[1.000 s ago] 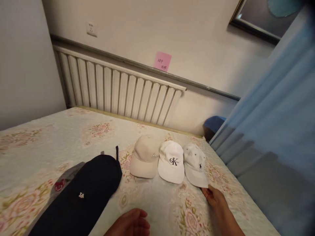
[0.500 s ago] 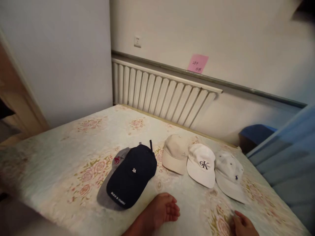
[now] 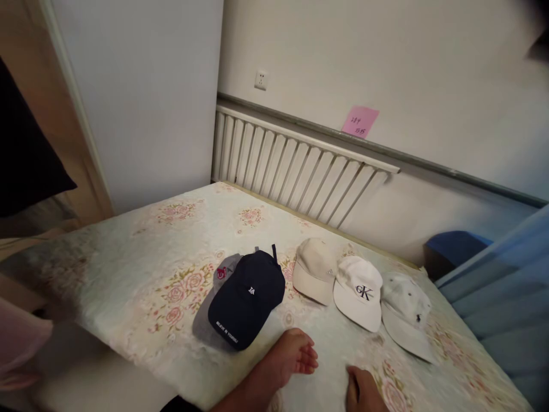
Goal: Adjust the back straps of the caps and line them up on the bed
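Observation:
My left hand (image 3: 297, 356) is over the bed near the front, its fingers loosely curled and nothing in it. To its right, at the bottom edge, my right hand (image 3: 363, 390) is partly cut off; its thumb and bent forefinger show, with nothing seen between them. Closest to my left hand lies a navy cap (image 3: 251, 297) with white lettering, on top of a grey cap (image 3: 206, 320) that it largely covers. Farther right sit a beige cap (image 3: 315, 269), a white cap (image 3: 358, 292) with black letters and a pale cap (image 3: 405, 315) with a small dark emblem. Neither hand touches a cap.
The caps lie on a bed (image 3: 206, 226) with a flowered cover. Behind it are a white radiator (image 3: 295, 163) and a pink note (image 3: 361, 122). A blue curtain (image 3: 506, 297) hangs at right. At the left edge, part of a person in a pink garment (image 3: 21, 335) shows.
My right hand has moved left, closer to my left hand. The view has shifted, so the caps appear a little farther right. The caps keep their arrangement.

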`<action>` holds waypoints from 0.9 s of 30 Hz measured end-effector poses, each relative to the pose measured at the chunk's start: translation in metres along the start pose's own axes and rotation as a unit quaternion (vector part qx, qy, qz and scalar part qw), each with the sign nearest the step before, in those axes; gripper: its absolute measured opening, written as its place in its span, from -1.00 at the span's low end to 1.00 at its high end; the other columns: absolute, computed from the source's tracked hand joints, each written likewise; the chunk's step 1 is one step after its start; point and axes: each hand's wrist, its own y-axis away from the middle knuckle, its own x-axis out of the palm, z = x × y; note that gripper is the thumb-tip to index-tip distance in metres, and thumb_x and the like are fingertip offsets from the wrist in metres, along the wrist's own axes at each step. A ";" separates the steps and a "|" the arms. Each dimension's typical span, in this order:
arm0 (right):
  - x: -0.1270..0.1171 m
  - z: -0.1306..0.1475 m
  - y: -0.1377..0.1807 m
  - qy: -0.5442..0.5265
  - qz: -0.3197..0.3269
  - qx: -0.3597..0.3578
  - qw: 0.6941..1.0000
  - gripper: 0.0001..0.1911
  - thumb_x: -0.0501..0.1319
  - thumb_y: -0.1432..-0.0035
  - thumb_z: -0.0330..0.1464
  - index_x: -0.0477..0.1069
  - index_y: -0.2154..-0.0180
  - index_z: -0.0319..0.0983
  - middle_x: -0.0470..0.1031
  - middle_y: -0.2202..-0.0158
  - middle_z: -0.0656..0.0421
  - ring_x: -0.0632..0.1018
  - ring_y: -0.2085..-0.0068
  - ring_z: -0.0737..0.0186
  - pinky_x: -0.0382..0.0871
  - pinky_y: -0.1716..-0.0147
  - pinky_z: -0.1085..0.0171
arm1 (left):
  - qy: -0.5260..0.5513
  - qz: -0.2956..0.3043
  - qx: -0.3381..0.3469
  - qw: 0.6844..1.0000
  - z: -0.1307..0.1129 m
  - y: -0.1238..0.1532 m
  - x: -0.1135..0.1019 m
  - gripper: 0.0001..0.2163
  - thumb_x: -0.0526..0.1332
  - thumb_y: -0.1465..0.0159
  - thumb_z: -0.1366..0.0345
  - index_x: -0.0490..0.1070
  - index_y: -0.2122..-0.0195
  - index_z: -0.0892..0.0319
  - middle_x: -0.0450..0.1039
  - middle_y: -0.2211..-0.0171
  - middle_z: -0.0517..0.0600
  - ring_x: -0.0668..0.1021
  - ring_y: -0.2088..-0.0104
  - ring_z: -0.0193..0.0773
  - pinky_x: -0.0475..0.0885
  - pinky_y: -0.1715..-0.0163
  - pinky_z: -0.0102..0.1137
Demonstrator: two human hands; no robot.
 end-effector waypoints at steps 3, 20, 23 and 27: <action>0.002 0.000 0.000 0.046 0.001 -0.018 0.999 -0.74 -0.05 -0.16 -0.37 0.37 0.22 -0.21 0.52 0.26 0.06 0.56 0.25 0.13 0.40 0.26 0.24 | -0.023 -0.008 0.016 1.000 0.000 -0.001 -0.001 -0.83 0.11 -0.05 0.27 0.27 0.35 0.23 0.43 0.48 0.01 0.51 0.52 -0.30 0.38 0.46 -0.37; -0.018 0.023 0.003 0.148 0.073 -0.009 0.986 -0.71 -0.09 -0.22 -0.42 0.35 0.14 -0.22 0.48 0.18 0.05 0.57 0.26 0.14 0.30 0.32 0.25 | -0.228 -0.201 0.281 0.910 0.007 0.078 -0.009 -0.91 0.06 -0.14 0.33 0.33 0.41 0.16 0.37 0.54 -0.09 0.42 0.57 -0.34 0.27 0.53 -0.44; -0.020 0.024 0.005 0.144 0.074 -0.020 0.987 -0.72 -0.09 -0.22 -0.43 0.35 0.15 -0.24 0.48 0.20 0.04 0.56 0.26 0.12 0.29 0.33 0.23 | -0.299 -0.286 0.327 0.849 -0.008 0.100 -0.030 -0.90 0.07 -0.16 0.32 0.36 0.40 0.13 0.37 0.51 -0.07 0.44 0.49 -0.28 0.31 0.43 -0.41; -0.020 0.023 0.006 0.133 0.066 -0.038 0.988 -0.72 -0.08 -0.22 -0.43 0.36 0.16 -0.24 0.46 0.24 0.05 0.56 0.29 0.14 0.27 0.37 0.24 | -0.451 -0.443 0.303 0.713 -0.035 0.121 -0.064 -0.84 0.04 -0.18 0.32 0.36 0.26 0.16 0.40 0.26 0.05 0.46 0.18 -0.16 0.33 0.13 -0.33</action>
